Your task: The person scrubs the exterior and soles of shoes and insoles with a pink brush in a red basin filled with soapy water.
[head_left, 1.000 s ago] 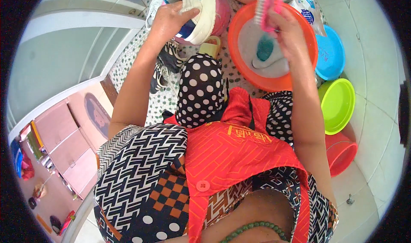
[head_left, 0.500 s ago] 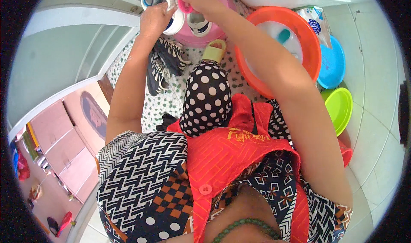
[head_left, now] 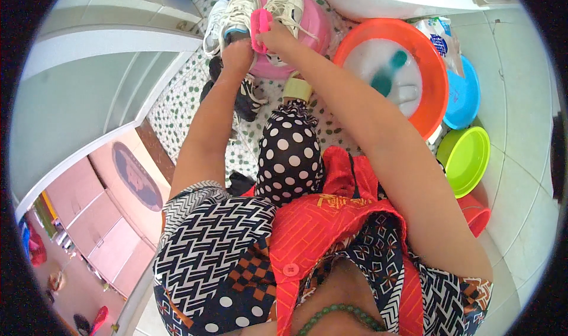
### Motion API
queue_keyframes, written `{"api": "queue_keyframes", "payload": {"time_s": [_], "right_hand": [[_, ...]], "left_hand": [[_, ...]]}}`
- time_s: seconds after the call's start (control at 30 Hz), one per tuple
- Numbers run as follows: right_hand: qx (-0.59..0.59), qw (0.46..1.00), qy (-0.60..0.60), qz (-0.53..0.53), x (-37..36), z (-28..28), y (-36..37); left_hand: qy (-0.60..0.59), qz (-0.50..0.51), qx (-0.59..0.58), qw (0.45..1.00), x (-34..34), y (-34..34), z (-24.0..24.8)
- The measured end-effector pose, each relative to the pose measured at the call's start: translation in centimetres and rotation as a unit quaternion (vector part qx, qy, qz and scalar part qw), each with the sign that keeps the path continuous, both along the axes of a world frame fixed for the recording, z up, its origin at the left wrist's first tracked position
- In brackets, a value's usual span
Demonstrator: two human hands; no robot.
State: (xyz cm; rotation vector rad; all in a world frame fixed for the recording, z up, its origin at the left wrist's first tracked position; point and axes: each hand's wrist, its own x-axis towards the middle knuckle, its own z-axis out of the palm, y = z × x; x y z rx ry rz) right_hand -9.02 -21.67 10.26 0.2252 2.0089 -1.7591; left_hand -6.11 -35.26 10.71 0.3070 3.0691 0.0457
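My left hand (head_left: 238,54) grips the heel of a white lace-up sneaker (head_left: 241,10) with blue lining, which tilts toe-away beside the pink plastic basin (head_left: 319,22). In my right hand (head_left: 277,40) is a bright pink scrub brush (head_left: 258,29), held against or close to the sneaker's right side; whether it touches I cannot tell. A cream-white shoe (head_left: 285,3) rests on the basin with its laces loose. Another white shoe (head_left: 214,25) lies left of the held one, partly hidden. Black-and-white shoes (head_left: 248,102) stand on the floor below my left wrist.
An orange-red basin (head_left: 438,58) of sudsy water, with a teal-handled brush (head_left: 383,81) in it, stands to the right. Beyond are a detergent bag (head_left: 439,37), a blue basin (head_left: 464,99) and a lime-green basin (head_left: 467,158). A glass door (head_left: 106,93) borders the left.
The view has shifted, showing more of the far floor. The pink brush has come nearer me relative to the held sneaker. Both hands keep their hold.
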Motion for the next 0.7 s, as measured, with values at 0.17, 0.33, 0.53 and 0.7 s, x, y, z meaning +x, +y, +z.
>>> {"api": "queue_keyframes", "payload": {"time_s": [0.17, 0.33, 0.53, 0.7], "right_hand": [[-0.021, 1.000, -0.011, 0.012, 1.7, 1.6, 1.5], [-0.118, 0.990, -0.047, 0.054, 3.2, 5.2, 8.1], [-0.080, 0.994, 0.040, 0.055, 4.8, 12.6, 22.2], [0.087, 0.995, -0.029, -0.042, 9.8, 10.8, 34.9]], "left_hand": [[-0.052, -0.029, -0.080, 0.995, 0.3, -0.1, 0.6], [-0.089, -0.086, -0.105, 0.987, -0.8, 6.3, 7.8], [-0.091, -0.274, 0.015, 0.957, -2.5, 17.6, 12.6], [-0.156, -0.477, 0.057, 0.863, -3.3, 30.4, 5.7]]}}
